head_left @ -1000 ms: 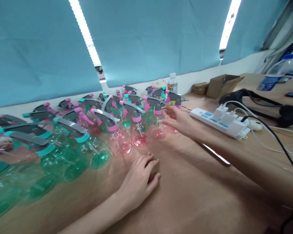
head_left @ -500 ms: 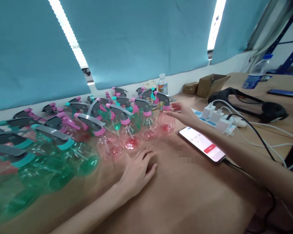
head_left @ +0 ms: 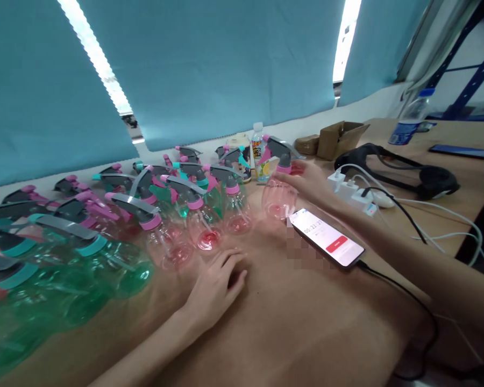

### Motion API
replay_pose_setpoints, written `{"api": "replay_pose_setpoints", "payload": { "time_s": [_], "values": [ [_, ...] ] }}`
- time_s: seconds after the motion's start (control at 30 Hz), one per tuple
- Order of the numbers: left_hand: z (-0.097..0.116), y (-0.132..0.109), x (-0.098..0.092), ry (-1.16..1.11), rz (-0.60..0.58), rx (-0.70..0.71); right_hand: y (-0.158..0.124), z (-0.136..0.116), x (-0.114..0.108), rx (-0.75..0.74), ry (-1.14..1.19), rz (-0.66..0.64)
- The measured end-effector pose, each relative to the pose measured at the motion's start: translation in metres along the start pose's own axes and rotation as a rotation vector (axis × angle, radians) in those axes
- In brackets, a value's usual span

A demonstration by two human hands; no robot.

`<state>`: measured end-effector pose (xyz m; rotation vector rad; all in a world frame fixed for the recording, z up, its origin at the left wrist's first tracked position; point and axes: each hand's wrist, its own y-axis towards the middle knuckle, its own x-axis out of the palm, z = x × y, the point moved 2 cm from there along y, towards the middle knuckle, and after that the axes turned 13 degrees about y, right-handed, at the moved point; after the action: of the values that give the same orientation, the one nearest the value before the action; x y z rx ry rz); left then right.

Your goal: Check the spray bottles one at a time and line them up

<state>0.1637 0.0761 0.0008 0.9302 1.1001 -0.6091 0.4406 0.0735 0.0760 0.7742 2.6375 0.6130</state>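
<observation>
My right hand (head_left: 310,181) is closed around the upper body of a clear pink spray bottle (head_left: 279,201) with a pink collar and a grey trigger head. That bottle stands apart from its neighbours, leaning slightly; whether its base touches the table is unclear. Loosely curled and holding nothing, my left hand (head_left: 216,284) rests on the table (head_left: 282,328). Just beyond its fingers are another pink spray bottle (head_left: 204,228) and, to the left, a green spray bottle (head_left: 135,274). A third pink bottle (head_left: 237,215) stands between my hands.
Several more pink and green spray bottles crowd the left side. A lit phone (head_left: 326,239) with a cable lies below my right forearm. Behind are a drink bottle (head_left: 258,153), a cardboard box (head_left: 339,142), a power strip with chargers (head_left: 357,196) and a black headset-like strap (head_left: 439,183).
My right hand has closed on the pink spray bottle and shifted it away from the row, slightly upward. My left hand stays on the table. The view has turned a little right.
</observation>
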Motion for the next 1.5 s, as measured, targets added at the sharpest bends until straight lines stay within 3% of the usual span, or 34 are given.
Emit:
{"api": "replay_pose_setpoints", "payload": {
  "time_s": [0.1, 0.2, 0.4, 0.6, 0.77, 0.9, 1.0, 1.23, 1.5],
  "values": [
    [0.001, -0.001, -0.001, -0.002, 0.029, 0.001, -0.026, -0.024, -0.013, 0.009, -0.032, -0.064],
    [0.003, -0.002, -0.004, -0.005, 0.052, 0.013, -0.056, -0.043, -0.011, -0.005, -0.085, -0.176],
    [0.003, -0.022, -0.013, 0.016, 0.076, -0.004, -0.095, -0.057, 0.03, -0.076, 0.043, -0.421],
    [-0.02, -0.072, -0.033, 0.077, 0.074, -0.133, -0.117, -0.074, 0.071, -0.108, -0.031, -0.474],
    [-0.039, -0.114, -0.05, 0.119, 0.076, -0.208, -0.126, -0.103, 0.103, -0.115, -0.045, -0.563],
    [-0.043, -0.131, -0.056, 0.115, 0.071, -0.234, -0.127, -0.116, 0.124, -0.148, 0.013, -0.627],
    [-0.041, -0.132, -0.056, 0.106, 0.074, -0.205, -0.123, -0.115, 0.134, -0.147, 0.102, -0.659],
    [-0.037, -0.131, -0.053, 0.109, 0.063, -0.19, -0.113, -0.11, 0.149, -0.026, 0.348, -0.87],
    [-0.037, -0.133, -0.052, 0.118, 0.051, -0.181, -0.118, -0.099, 0.168, 0.046, 0.563, -0.866]
  ]
}}
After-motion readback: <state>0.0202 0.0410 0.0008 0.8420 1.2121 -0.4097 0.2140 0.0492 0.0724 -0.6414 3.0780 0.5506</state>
